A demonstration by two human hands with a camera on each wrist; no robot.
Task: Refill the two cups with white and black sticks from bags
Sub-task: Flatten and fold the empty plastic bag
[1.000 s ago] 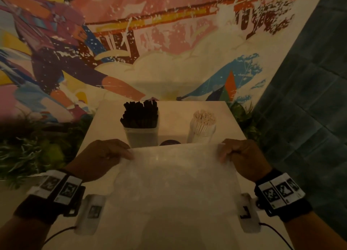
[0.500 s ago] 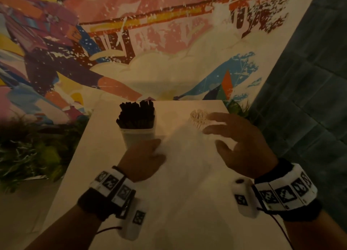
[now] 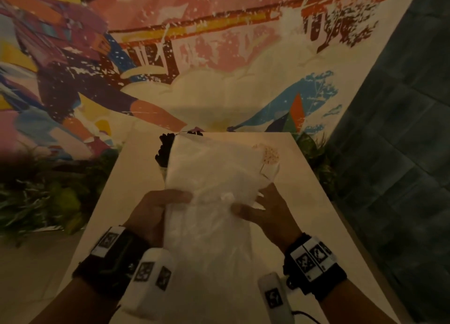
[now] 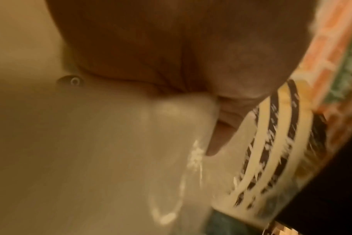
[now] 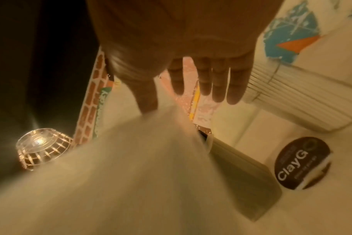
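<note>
both hands are on a translucent white plastic bag [image 3: 214, 177] held up over the desk [image 3: 311, 202]. the left hand [image 3: 155, 209] grips its left side, fingers curled into the plastic. the right hand [image 3: 265, 211] pinches the bag's right side with the thumb, and the wrist view shows its fingers [image 5: 217, 82] stretched out straight. behind the bag, the cup of black sticks [image 3: 164, 151] peeks out on the left and the cup of white sticks [image 3: 270, 160] on the right. a round dark sticker [image 5: 303, 163] lies on the desk near them.
</note>
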